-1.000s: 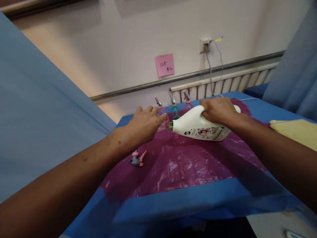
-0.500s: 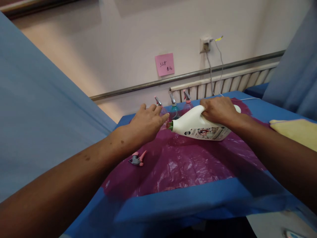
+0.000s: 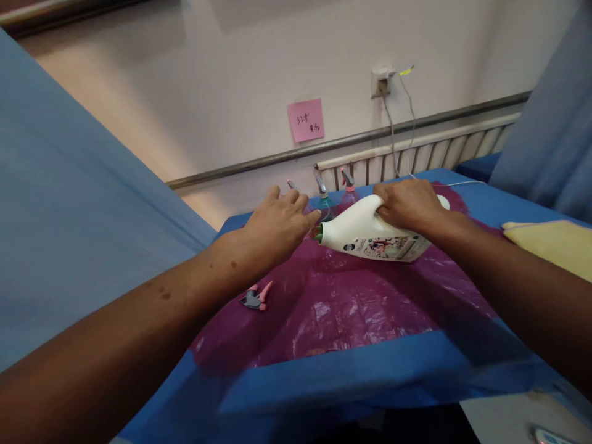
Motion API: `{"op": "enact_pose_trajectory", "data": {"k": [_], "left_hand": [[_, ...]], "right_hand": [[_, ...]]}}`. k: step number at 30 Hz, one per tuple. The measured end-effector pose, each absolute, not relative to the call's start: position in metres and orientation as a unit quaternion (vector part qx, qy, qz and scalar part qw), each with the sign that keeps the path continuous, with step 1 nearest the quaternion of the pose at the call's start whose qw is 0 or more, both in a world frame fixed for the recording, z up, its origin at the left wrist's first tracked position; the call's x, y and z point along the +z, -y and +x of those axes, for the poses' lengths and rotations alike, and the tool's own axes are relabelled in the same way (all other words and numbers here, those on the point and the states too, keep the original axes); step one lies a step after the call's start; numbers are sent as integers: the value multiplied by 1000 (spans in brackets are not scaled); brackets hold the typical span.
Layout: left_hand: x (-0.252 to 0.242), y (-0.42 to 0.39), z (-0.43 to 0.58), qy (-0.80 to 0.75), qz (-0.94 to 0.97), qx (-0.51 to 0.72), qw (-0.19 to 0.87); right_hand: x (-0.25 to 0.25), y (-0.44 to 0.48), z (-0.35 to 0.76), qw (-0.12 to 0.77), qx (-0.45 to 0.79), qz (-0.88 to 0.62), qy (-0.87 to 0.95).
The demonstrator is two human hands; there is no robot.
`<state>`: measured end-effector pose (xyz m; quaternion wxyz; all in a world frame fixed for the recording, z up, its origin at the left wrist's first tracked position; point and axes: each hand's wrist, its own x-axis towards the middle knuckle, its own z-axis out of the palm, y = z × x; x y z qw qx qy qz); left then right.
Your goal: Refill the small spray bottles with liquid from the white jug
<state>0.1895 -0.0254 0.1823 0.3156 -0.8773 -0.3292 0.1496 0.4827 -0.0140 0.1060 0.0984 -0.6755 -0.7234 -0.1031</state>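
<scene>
My right hand point(image 3: 407, 202) grips the handle of a cream laundry detergent jug point(image 3: 383, 237), tipped nearly on its side with its green spout pointing left. Close to that spout, my left hand point(image 3: 284, 225) curls around a clear pinkish spray bottle, mostly hidden behind the hand and jug. A detached grey-and-pink trigger sprayer head point(image 3: 254, 299) lies on the purple plastic sheet point(image 3: 342, 314). Behind the jug stand a teal spray bottle point(image 3: 325, 203) and a pink spray bottle point(image 3: 349, 195), both with sprayers on. Another sprayer top point(image 3: 292, 184) shows beyond my left fingers.
The sheet covers part of a blue-covered table point(image 3: 370, 364). A yellow cloth point(image 3: 550, 243) lies at the right. Blue curtains point(image 3: 83, 216) hang on both sides. A radiator point(image 3: 430, 151) and a socket point(image 3: 382, 83) with cables are behind, with a pink note point(image 3: 306, 120) on the wall.
My left hand has shifted slightly right and down, closer to the jug's spout. The jug stays tilted in my right hand with hardly any movement.
</scene>
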Motion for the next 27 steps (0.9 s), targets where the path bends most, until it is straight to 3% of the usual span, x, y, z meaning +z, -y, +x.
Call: {"op": "enact_pose_trajectory", "data": {"k": [17, 27], "left_hand": [[194, 32, 204, 330, -873, 154, 324], [195, 26, 192, 390, -874, 72, 282]], "right_hand": [[102, 13, 492, 123, -99, -683, 713], [98, 12, 512, 153, -93, -698, 693]]}}
